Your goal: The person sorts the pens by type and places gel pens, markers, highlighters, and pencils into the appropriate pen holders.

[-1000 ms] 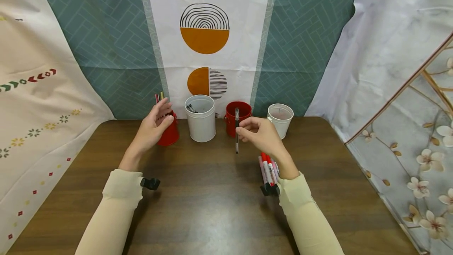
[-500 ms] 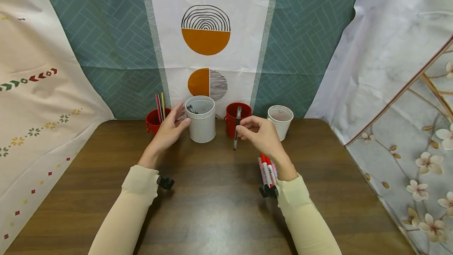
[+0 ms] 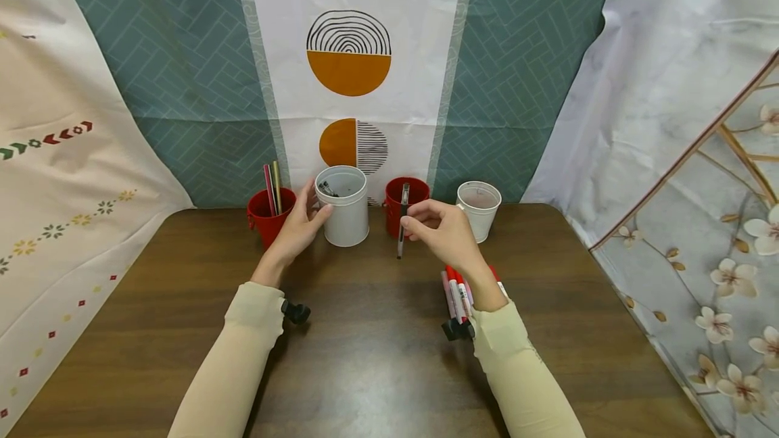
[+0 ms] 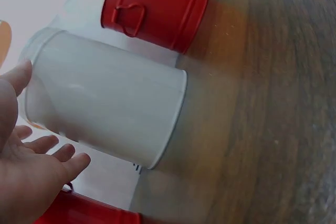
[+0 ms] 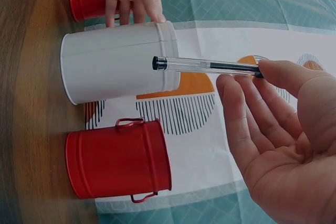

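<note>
Over the brown wooden table [image 3: 365,370], the right hand [image 3: 447,228] pinches a clear plastic, black-capped pen [image 5: 202,66], not yet in any bucket; the left hand [image 3: 298,218], fingers spread, touches the tall white metal bucket [image 3: 346,222], already holding similar-looking pens [image 3: 328,188]; white red-capped markers [image 3: 455,296] lie loose.

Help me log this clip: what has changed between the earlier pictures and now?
The left hand moved rightward from the left red bucket, uncovering it, to the left side of the large white bucket. The pen tilted slightly, its lower end swinging left. The right hand still pinches it; the buckets stayed in place.
</note>
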The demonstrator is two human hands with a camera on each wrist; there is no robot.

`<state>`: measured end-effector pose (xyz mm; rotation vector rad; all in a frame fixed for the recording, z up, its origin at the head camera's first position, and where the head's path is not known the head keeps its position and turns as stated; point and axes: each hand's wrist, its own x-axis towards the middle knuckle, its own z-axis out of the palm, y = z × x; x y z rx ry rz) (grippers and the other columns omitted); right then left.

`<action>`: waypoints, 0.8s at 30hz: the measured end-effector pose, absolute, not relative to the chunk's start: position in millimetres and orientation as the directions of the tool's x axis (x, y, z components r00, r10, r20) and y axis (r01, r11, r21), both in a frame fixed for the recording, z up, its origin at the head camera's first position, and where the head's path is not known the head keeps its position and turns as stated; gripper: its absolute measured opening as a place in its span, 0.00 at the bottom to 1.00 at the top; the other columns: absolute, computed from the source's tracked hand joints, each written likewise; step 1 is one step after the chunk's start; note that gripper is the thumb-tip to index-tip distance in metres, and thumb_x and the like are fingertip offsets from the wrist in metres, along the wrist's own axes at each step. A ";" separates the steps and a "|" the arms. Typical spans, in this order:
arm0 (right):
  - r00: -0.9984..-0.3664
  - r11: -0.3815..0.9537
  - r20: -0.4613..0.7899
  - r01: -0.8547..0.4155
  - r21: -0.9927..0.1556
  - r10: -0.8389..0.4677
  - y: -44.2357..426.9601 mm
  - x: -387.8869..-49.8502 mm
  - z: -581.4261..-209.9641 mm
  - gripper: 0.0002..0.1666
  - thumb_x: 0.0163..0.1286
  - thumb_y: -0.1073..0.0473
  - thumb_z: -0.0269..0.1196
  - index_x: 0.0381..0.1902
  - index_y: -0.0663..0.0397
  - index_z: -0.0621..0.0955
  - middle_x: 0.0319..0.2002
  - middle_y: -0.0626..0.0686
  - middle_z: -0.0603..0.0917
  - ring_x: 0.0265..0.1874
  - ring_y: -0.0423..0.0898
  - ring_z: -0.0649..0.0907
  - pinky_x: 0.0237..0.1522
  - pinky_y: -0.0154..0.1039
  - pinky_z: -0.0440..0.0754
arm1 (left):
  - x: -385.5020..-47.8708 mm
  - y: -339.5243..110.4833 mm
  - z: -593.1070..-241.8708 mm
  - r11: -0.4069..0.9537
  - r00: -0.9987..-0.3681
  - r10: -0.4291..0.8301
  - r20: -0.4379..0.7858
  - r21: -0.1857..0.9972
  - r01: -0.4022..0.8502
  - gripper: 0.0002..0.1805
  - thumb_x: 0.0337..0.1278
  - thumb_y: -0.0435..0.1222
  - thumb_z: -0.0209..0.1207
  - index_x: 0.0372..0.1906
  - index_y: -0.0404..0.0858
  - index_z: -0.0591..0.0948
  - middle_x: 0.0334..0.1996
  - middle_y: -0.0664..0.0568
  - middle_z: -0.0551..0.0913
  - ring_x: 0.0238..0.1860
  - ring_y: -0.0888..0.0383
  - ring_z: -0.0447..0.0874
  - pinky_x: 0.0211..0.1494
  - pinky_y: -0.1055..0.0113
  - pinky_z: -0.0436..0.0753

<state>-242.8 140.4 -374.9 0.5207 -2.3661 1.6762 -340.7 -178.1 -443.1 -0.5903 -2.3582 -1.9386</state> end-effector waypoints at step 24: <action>-0.917 0.315 0.359 -0.397 -0.862 -0.172 140.0 -244.9 -375.9 0.11 0.72 0.57 0.73 0.46 0.58 0.88 0.38 0.55 0.92 0.32 0.52 0.92 0.41 0.36 0.90 | -337.1 -173.6 -446.7 0.186 -0.943 0.254 0.217 0.946 0.267 0.46 0.81 0.38 0.56 0.88 0.45 0.42 0.87 0.45 0.44 0.87 0.44 0.39 0.85 0.39 0.49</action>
